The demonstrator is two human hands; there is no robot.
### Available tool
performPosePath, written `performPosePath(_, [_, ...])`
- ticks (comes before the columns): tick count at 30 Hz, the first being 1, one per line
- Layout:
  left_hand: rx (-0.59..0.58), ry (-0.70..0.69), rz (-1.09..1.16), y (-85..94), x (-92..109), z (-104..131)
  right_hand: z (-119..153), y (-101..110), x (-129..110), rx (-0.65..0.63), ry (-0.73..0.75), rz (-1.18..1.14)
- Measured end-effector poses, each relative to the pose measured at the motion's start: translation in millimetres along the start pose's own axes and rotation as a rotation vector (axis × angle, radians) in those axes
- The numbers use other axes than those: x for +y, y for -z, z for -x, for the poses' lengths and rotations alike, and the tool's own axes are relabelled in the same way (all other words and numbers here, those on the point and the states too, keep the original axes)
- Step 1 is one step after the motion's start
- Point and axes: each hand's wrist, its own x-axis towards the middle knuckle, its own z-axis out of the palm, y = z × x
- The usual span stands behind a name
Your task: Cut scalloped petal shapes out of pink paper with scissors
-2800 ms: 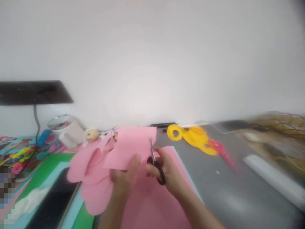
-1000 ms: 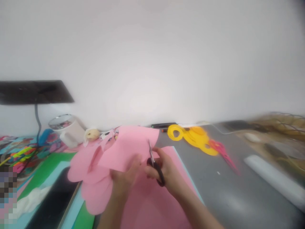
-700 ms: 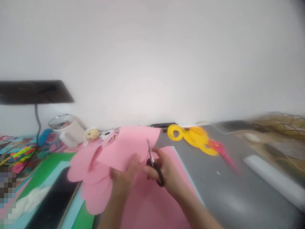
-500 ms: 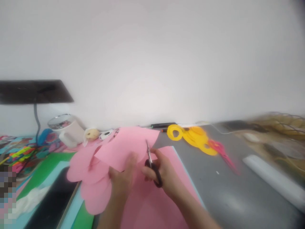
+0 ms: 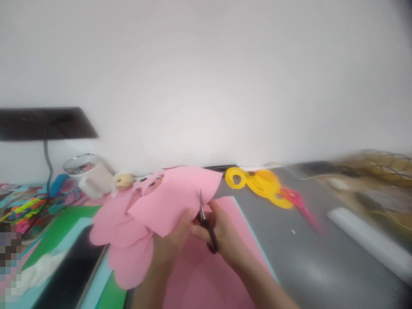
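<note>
Grasping black-handled scissors [image 5: 206, 221], the right hand [image 5: 223, 231] sits beside the left hand [image 5: 174, 238], which pinches pink paper [image 5: 174, 195].

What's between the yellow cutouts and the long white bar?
Head view: pink scissors next to the yellow cutouts, then gray tabletop up to the white bar.

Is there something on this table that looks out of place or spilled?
Only a small white scrap looks stray: it lies alone on the grey tabletop, right of the flat pink sheet. The pink paper in the left hand bends, as held paper may. I see no spill.
</note>
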Motion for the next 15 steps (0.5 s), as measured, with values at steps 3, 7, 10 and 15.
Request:
performPosePath(3, [0.005,0.048,-0.015,-1.2,7.6,0.6,0.6,0.3,0.5,0.016,-0.034,0.016])
performPosePath(7, [-0.006,0.073,0.013,-1.9,13.3,1.1,1.0,0.5,1.6,0.007,-0.016,0.027])
performPosePath(10, [-0.017,0.076,0.021,-2.2,15.5,2.6,1.0,0.6,1.7,0.009,-0.019,0.037])
performPosePath(15, [-0.003,0.078,-0.044,-1.0,15.9,3.0,0.9,1.3,2.2,0.012,-0.023,0.058])
